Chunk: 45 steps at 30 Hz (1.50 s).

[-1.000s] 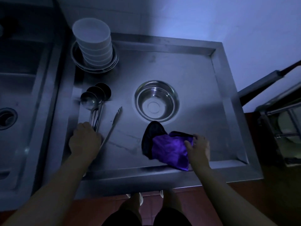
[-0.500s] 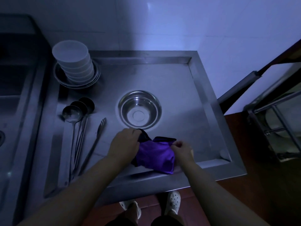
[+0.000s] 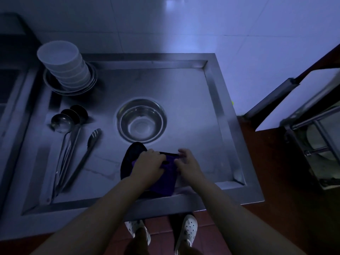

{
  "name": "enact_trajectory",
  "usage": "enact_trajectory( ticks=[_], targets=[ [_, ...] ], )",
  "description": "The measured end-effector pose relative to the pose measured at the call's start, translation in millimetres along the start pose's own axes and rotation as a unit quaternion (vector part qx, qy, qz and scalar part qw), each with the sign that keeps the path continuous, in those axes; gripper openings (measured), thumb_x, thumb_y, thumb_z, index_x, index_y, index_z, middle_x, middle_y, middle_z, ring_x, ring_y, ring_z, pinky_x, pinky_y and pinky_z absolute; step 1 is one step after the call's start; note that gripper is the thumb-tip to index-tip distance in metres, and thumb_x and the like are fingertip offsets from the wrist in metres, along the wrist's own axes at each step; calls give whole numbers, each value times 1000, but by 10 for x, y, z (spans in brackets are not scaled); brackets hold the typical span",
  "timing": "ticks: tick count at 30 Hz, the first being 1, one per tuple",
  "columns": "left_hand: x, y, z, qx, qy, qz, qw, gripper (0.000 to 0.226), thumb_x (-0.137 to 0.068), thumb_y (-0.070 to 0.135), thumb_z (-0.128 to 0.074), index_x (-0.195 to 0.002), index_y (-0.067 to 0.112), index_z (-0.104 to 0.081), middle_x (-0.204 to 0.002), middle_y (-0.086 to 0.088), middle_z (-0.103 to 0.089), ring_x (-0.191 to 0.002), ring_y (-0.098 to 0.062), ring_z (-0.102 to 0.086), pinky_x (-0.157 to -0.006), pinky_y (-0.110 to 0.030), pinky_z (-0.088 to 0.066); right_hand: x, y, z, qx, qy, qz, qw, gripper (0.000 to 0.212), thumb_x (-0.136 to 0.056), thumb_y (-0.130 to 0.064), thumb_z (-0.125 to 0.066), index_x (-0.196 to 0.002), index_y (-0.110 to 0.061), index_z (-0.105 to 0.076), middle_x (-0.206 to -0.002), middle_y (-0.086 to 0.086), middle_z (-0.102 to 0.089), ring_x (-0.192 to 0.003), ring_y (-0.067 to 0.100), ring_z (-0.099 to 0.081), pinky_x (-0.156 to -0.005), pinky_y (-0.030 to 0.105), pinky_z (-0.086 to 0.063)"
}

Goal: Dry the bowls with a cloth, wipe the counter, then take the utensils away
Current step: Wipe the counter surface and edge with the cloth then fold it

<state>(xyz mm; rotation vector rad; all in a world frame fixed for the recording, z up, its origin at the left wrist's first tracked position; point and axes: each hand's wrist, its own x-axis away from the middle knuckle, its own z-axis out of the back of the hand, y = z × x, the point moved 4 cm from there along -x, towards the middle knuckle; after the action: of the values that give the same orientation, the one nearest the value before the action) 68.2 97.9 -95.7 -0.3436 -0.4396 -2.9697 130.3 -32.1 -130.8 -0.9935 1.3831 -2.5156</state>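
A purple cloth [image 3: 165, 183] lies bunched at the near edge of the steel counter [image 3: 184, 92]. My left hand [image 3: 149, 162] grips its top left part and my right hand [image 3: 187, 164] pinches its top right edge. Just beyond the hands stands a single steel bowl [image 3: 141, 120], upright. A stack of white bowls [image 3: 64, 65] sits on steel plates at the far left corner. Three ladles [image 3: 62, 124] and a pair of tongs [image 3: 86, 153] lie side by side on the left of the counter.
A raised rim [image 3: 226, 111] frames the counter. A sink basin [image 3: 11, 92] adjoins it on the left. On the right stand a dark handle [image 3: 272, 98] and a wire rack [image 3: 316, 144] with dishes. My feet in white clogs [image 3: 185, 230] stand on red floor tiles.
My left hand left the ladle handles and came across to the cloth. Both hands have now drawn close together on the cloth, bunching it.
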Motion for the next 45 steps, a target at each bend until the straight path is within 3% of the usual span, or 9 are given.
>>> enact_trajectory(
  ticks=[5, 9, 13, 19, 24, 29, 36, 41, 45],
  targets=[
    [338, -96, 272, 136, 90, 71, 984, 24, -69, 13, -64, -91, 19, -69, -79, 1, -64, -83, -22, -53, -67, -30, -34, -158, -11, 52, 216, -61, 40, 974, 23, -84, -18, -64, -106, -11, -60, -107, 8, -57, -85, 18, -54, -72, 24, -40],
    [682, -191, 475, 208, 144, 171, 952, 17, -71, 11, -67, -86, 20, -68, -64, 11, -48, -66, -15, -49, -55, -25, -33, -81, -150, 286, 85, -47, 76, 992, 13, -78, -5, -65, -73, -15, -58, -88, 15, -62, -78, 28, -61, -71, 36, -52],
    [920, -279, 653, 353, 228, 270, 867, 16, -80, 7, -59, -78, 23, -58, -74, -3, -62, -70, -23, -58, -64, -37, -47, 14, -403, 749, -66, 10, 82, 994, 18, -75, -2, -68, -65, -12, -56, -63, -1, -57, -59, 9, -52, -55, 15, -45],
    [846, -2, 1026, 548, 300, 286, 727, 29, -83, -8, -45, -83, 18, -58, -81, -6, -59, -70, -17, -53, -59, -27, -42, 118, -943, 1547, -158, 108, 94, 977, 20, -77, -1, -63, -63, -10, -52, -70, 9, -52, -68, 17, -48, -62, 29, -40],
    [620, 276, 1250, 624, 265, 282, 679, 44, -76, -17, -40, -97, 15, -62, -94, -7, -60, -75, -21, -54, -60, -27, -43, 279, -1259, 2005, -168, 133, 124, 969, 7, -79, 1, -57, -74, -3, -53, -72, 8, -50, -68, 15, -45, -64, 30, -39],
    [485, 476, 1406, 629, 306, 245, 672, 26, -90, 4, -50, -81, 19, -69, -72, 6, -71, -69, -5, -63, -60, -16, -47, 288, -1287, 2269, -182, 158, 106, 965, 20, -78, 6, -51, -85, -12, -53, -83, 5, -53, -67, 14, -46, -55, 26, -39],
    [286, 500, 1389, 630, 370, 243, 638, 35, -87, -5, -56, -117, 13, -58, -92, -12, -65, -74, -18, -63, -58, -14, -54, 55, -1103, 2451, -219, 153, 31, 963, 28, -77, 7, -50, -76, -19, -61, -87, 6, -58, -80, 20, -51, -64, 28, -44],
    [246, 484, 1341, 519, 366, 258, 728, 43, -81, -12, -53, -117, 9, -63, -99, -9, -65, -74, -9, -60, -61, -12, -51, -5, -1060, 2471, -147, 123, 84, 978, 27, -81, 5, -56, -84, -17, -70, -91, 2, -65, -86, 14, -57, -76, 25, -48],
    [338, 503, 1347, 381, 395, 279, 788, 37, -81, -4, -58, -112, 13, -68, -101, -7, -70, -82, -15, -62, -82, -32, -51, -22, -1061, 2497, -47, 105, 115, 987, 41, -79, 13, -51, -111, -5, -67, -109, 6, -63, -96, 16, -57, -84, 24, -46]
  ],
)
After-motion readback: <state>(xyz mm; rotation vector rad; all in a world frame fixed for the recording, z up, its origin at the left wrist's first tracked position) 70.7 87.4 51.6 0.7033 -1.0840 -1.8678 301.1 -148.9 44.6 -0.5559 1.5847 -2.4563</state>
